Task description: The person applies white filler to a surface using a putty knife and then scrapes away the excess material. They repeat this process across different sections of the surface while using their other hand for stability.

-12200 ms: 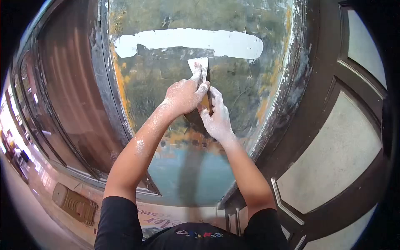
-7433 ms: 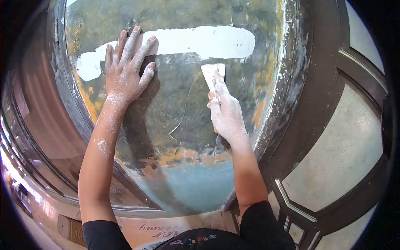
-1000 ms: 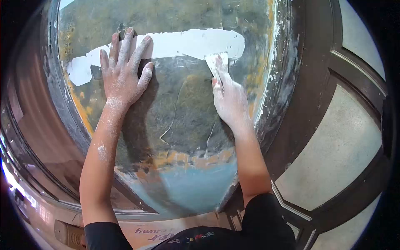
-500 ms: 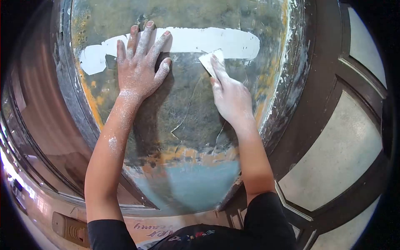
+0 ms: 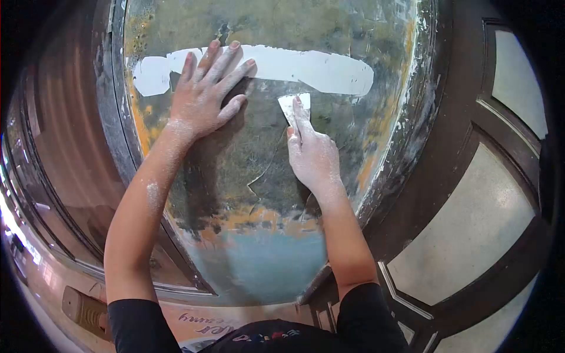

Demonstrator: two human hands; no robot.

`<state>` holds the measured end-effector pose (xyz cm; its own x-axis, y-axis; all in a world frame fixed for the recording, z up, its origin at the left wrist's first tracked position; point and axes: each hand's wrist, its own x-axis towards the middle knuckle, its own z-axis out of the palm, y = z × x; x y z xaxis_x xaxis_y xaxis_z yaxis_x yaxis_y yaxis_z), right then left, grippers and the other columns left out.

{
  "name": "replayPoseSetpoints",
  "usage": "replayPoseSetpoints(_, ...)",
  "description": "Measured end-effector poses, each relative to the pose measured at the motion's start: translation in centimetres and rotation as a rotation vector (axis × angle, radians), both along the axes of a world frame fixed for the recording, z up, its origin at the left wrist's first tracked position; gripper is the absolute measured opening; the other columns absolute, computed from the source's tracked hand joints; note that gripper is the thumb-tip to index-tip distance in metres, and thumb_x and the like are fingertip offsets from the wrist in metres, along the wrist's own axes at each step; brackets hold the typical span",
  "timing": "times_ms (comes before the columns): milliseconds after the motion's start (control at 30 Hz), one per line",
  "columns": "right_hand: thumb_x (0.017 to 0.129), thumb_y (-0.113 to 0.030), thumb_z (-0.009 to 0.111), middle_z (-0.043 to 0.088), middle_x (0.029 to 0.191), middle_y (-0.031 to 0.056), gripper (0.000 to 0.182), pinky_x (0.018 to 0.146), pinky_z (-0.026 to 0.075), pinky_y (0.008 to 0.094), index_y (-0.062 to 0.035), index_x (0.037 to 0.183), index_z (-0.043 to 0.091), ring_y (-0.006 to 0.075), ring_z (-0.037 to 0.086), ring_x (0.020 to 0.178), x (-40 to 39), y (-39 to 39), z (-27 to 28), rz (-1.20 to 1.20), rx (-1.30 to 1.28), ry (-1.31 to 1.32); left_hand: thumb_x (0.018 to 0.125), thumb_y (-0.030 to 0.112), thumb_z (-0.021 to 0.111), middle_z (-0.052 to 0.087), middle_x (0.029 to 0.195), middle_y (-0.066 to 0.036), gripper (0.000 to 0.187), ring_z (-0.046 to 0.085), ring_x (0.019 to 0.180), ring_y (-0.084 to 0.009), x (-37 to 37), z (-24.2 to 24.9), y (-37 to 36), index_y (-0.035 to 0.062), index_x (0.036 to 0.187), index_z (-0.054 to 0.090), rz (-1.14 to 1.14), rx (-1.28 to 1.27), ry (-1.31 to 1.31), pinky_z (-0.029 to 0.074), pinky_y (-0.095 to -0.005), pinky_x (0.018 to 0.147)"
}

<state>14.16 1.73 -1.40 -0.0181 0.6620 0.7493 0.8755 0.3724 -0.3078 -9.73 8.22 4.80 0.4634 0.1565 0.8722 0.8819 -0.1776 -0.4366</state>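
A wide band of white putty (image 5: 335, 72) runs across a worn, stained wall panel (image 5: 259, 153) in front of me. My left hand (image 5: 203, 97) lies flat against the panel with fingers spread, the fingertips over the left part of the band. White dust coats both hands. In my right hand (image 5: 315, 156) I grip a putty knife (image 5: 286, 106), its putty-smeared blade pointing up and lying just below the band, apart from it. My index finger presses along the blade; its handle is hidden in the hand.
Dark wooden panelling with pale inset panels (image 5: 471, 217) stands on the right. To the left is a brown glossy panel (image 5: 65, 153) in a dark frame. A beige slotted object (image 5: 85, 312) sits low at the left. Pale blue paint (image 5: 271, 259) covers the panel's lower part.
My right hand has drawn the putty knife down and slightly left, off the lower edge of the white band. My left hand stays spread on the panel. The view has shifted slightly.
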Motion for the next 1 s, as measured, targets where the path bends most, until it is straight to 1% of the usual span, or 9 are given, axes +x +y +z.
replayPoseSetpoints(167,0.099,-0.024,0.053,0.068,0.081,0.0281,0.060,0.077,0.052,0.0525,-0.0143,0.156,0.037,0.0468,0.067,0.081,-1.9,-0.1,0.6,0.058,0.007,0.116,0.095,0.048,0.056,0.023,0.168,-0.003,0.064,0.014,0.156,-0.0325,-4.5,1.6,0.2,0.0356,0.155,0.040,0.039,0.074,-0.021,0.009,-0.0624,0.123)
replayPoseSetpoints(300,0.100,-0.023,0.051,0.070,0.082,0.0250,0.063,0.079,0.055,0.0526,-0.0137,0.159,0.031,0.0437,0.069,0.082,-2.7,0.1,1.3,0.116,-0.035,0.162,0.095,0.049,0.054,0.024,0.168,-0.003,0.063,0.016,0.155,-0.0334,-5.1,1.6,0.1,0.0358,0.155,0.041,0.087,0.095,-0.059,0.009,-0.0638,0.123)
replayPoseSetpoints(333,0.100,-0.021,0.050,0.070,0.083,0.0250,0.062,0.082,0.054,0.0521,-0.0139,0.159,0.031,0.0434,0.069,0.083,-3.1,0.0,1.8,0.157,-0.056,0.216,0.091,0.049,0.060,0.025,0.168,0.000,0.066,0.018,0.155,-0.0307,-5.2,1.6,0.4,0.0412,0.154,0.041,0.044,0.109,-0.073,0.011,-0.0651,0.122)
replayPoseSetpoints(567,0.100,-0.018,0.051,0.069,0.086,0.0277,0.060,0.078,0.053,0.0503,-0.0100,0.157,0.034,0.0452,0.068,0.080,-3.5,0.8,0.8,0.204,0.058,0.258,0.094,0.050,0.057,0.026,0.167,0.001,0.062,0.019,0.155,-0.0290,-5.4,1.3,0.9,0.0416,0.153,0.041,0.035,0.122,-0.080,0.011,-0.0636,0.123)
replayPoseSetpoints(633,0.100,-0.017,0.052,0.068,0.081,0.0280,0.060,0.075,0.053,0.0491,-0.0100,0.157,0.034,0.0443,0.068,0.077,-3.8,1.1,1.3,0.214,0.090,0.269,0.094,0.051,0.056,0.027,0.167,0.001,0.062,0.020,0.155,-0.0293,-5.5,1.4,1.0,0.0413,0.153,0.041,0.034,0.130,-0.072,0.012,-0.0636,0.123)
replayPoseSetpoints(700,0.101,-0.017,0.052,0.067,0.077,0.0272,0.060,0.073,0.053,0.0484,-0.0097,0.157,0.033,0.0428,0.068,0.074,-4.1,0.5,1.7,0.183,-0.021,0.295,0.095,0.053,0.054,0.027,0.166,0.001,0.062,0.020,0.154,-0.0291,-5.7,1.4,1.1,0.0414,0.154,0.041,0.026,0.154,-0.057,0.013,-0.0634,0.123)
replayPoseSetpoints(733,0.101,-0.016,0.053,0.066,0.075,0.0260,0.061,0.073,0.053,0.0475,-0.0101,0.158,0.033,0.0418,0.068,0.072,-4.0,1.3,0.8,0.226,0.075,0.297,0.096,0.055,0.052,0.027,0.166,0.001,0.061,0.020,0.155,-0.0285,-5.6,1.4,1.1,0.0415,0.154,0.040,0.035,0.165,-0.054,0.014,-0.0629,0.123)
replayPoseSetpoints(833,0.101,-0.017,0.053,0.067,0.077,0.0270,0.060,0.073,0.053,0.0479,-0.0104,0.157,0.033,0.0424,0.068,0.074,-4.4,1.3,1.1,0.195,0.070,0.303,0.096,0.051,0.052,0.027,0.167,0.000,0.061,0.018,0.155,-0.0295,-5.6,1.3,1.1,0.0365,0.154,0.042,0.061,0.157,-0.050,0.012,-0.0618,0.124)
replayPoseSetpoints(1000,0.100,-0.016,0.052,0.067,0.081,0.0291,0.058,0.076,0.053,0.0496,-0.0100,0.156,0.036,0.0445,0.069,0.080,-4.5,1.4,0.8,0.185,0.104,0.281,0.097,0.051,0.051,0.027,0.167,0.000,0.060,0.018,0.155,-0.0292,-5.6,1.3,1.0,0.0377,0.155,0.041,0.068,0.162,-0.051,0.011,-0.0609,0.124)
